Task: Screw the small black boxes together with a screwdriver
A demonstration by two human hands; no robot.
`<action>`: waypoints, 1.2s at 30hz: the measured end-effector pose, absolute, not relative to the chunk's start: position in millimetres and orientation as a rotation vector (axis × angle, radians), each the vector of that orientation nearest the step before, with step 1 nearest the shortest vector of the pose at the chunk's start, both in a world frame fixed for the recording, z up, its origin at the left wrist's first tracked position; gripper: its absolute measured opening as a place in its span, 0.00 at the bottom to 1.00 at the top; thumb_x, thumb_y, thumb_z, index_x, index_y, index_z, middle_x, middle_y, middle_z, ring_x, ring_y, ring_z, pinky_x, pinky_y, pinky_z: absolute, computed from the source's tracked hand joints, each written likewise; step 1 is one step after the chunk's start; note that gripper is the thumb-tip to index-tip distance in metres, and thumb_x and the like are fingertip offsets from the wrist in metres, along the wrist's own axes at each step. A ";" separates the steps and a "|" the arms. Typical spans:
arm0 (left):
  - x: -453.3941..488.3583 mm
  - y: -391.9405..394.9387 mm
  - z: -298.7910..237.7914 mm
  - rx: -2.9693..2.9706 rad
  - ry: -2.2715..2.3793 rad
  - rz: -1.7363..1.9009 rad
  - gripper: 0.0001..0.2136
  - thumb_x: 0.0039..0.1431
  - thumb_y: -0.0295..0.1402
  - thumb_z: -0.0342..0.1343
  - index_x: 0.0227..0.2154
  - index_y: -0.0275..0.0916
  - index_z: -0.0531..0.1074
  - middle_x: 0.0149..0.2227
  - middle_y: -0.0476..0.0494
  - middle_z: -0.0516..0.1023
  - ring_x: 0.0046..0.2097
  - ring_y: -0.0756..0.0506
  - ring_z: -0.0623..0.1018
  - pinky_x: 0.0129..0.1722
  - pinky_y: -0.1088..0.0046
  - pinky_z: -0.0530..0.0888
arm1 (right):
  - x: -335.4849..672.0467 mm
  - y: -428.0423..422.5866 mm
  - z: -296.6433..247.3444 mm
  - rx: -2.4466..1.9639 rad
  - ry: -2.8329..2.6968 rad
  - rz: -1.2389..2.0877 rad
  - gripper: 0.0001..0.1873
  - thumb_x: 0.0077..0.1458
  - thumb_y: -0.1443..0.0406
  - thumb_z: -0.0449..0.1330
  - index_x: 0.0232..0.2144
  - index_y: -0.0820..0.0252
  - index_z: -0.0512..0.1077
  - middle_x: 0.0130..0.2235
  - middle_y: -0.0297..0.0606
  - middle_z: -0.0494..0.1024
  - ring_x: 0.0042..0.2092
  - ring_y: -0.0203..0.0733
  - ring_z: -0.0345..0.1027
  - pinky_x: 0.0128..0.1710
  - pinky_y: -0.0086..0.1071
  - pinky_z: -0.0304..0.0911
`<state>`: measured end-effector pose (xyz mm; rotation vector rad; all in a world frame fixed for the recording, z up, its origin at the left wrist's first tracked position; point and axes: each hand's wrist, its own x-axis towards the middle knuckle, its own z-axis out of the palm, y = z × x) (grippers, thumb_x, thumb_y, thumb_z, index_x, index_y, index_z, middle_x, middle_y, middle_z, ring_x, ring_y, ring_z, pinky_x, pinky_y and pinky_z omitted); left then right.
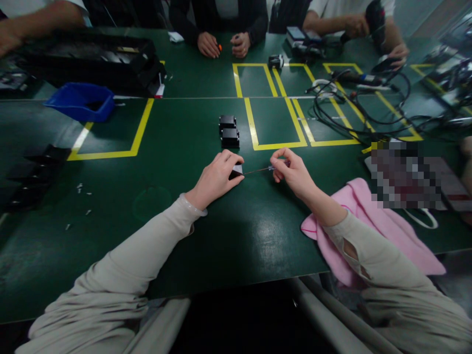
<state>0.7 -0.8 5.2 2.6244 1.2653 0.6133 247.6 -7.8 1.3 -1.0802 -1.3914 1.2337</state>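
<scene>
On the green table, my left hand (220, 178) is closed around a small black block-shaped part (236, 170), mostly covered by the fingers. From the right, my right hand (289, 169) pinches the handle of a thin screwdriver (271, 168). Its slender shaft runs left, and the tip meets the side of the black part near my left thumb. Just beyond my left hand stand two similar black box-shaped parts (230, 136), close together. Several tiny screws (88, 193) lie scattered to the left.
A blue bin (83, 101) stands at the left, before a long black housing (96, 61). More black parts (31, 177) sit at the left edge. Cables (354, 108) sprawl at the right, above a pink cloth (363, 211). Co-workers' hands (224, 45) are across the table.
</scene>
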 end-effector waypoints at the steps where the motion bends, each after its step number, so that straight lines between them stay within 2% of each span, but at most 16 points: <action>1: 0.7 -0.8 5.1 2.627 1.267 0.610 0.16 0.63 0.32 0.61 0.51 0.40 0.66 0.51 0.40 0.72 0.51 0.40 0.74 0.46 0.63 0.77 | 247.8 -7.7 1.3 -1.085 -1.402 1.214 0.13 0.60 0.57 0.66 0.34 0.55 0.66 0.17 0.20 0.63 0.18 0.30 0.58 0.21 0.29 0.55; 4: 0.9 -0.9 5.1 2.628 1.271 0.609 0.16 0.63 0.32 0.61 0.52 0.40 0.66 0.51 0.40 0.72 0.51 0.40 0.74 0.46 0.62 0.77 | 248.0 -7.7 1.4 -1.095 -1.419 1.198 0.12 0.59 0.58 0.66 0.35 0.55 0.66 0.19 0.21 0.66 0.20 0.30 0.61 0.23 0.29 0.57; 9: 1.2 -1.0 5.4 2.628 1.266 0.616 0.15 0.63 0.32 0.61 0.51 0.40 0.66 0.51 0.40 0.72 0.51 0.40 0.74 0.47 0.62 0.77 | 247.8 -7.5 0.6 -1.085 -1.377 1.258 0.15 0.61 0.53 0.64 0.33 0.54 0.65 0.16 0.18 0.58 0.17 0.30 0.55 0.20 0.29 0.54; 15: 1.2 -0.8 4.7 2.624 1.262 0.625 0.15 0.63 0.31 0.60 0.51 0.41 0.66 0.51 0.40 0.72 0.51 0.40 0.74 0.47 0.61 0.77 | 248.1 -8.5 2.7 -1.092 -1.422 1.200 0.13 0.59 0.57 0.67 0.34 0.55 0.67 0.21 0.22 0.67 0.20 0.30 0.62 0.23 0.29 0.56; 20: 1.1 -0.6 4.3 2.621 1.262 0.632 0.16 0.63 0.31 0.61 0.51 0.40 0.66 0.51 0.40 0.72 0.51 0.40 0.74 0.47 0.62 0.77 | 247.3 -8.5 3.1 -1.092 -1.381 1.267 0.15 0.61 0.53 0.64 0.33 0.54 0.65 0.16 0.19 0.60 0.17 0.30 0.57 0.21 0.29 0.56; 26: 0.8 -0.1 4.2 2.619 1.267 0.616 0.15 0.63 0.32 0.60 0.51 0.41 0.66 0.51 0.40 0.72 0.52 0.40 0.74 0.47 0.61 0.77 | 247.5 -8.5 2.4 -1.074 -1.395 1.245 0.13 0.59 0.57 0.66 0.35 0.55 0.67 0.19 0.22 0.66 0.20 0.31 0.60 0.23 0.29 0.57; 31: 0.8 -0.7 4.5 2.623 1.266 0.620 0.16 0.63 0.32 0.61 0.51 0.41 0.66 0.51 0.40 0.72 0.51 0.40 0.74 0.47 0.61 0.77 | 247.9 -8.2 2.5 -1.076 -1.381 1.296 0.16 0.61 0.52 0.64 0.33 0.55 0.66 0.16 0.19 0.57 0.17 0.30 0.55 0.21 0.29 0.56; 36: 0.6 -0.6 3.9 2.625 1.266 0.623 0.16 0.63 0.32 0.61 0.51 0.40 0.66 0.51 0.40 0.72 0.51 0.40 0.74 0.47 0.61 0.77 | 248.3 -7.9 2.1 -1.073 -1.383 1.253 0.14 0.58 0.57 0.67 0.35 0.55 0.67 0.19 0.22 0.65 0.20 0.31 0.60 0.23 0.29 0.58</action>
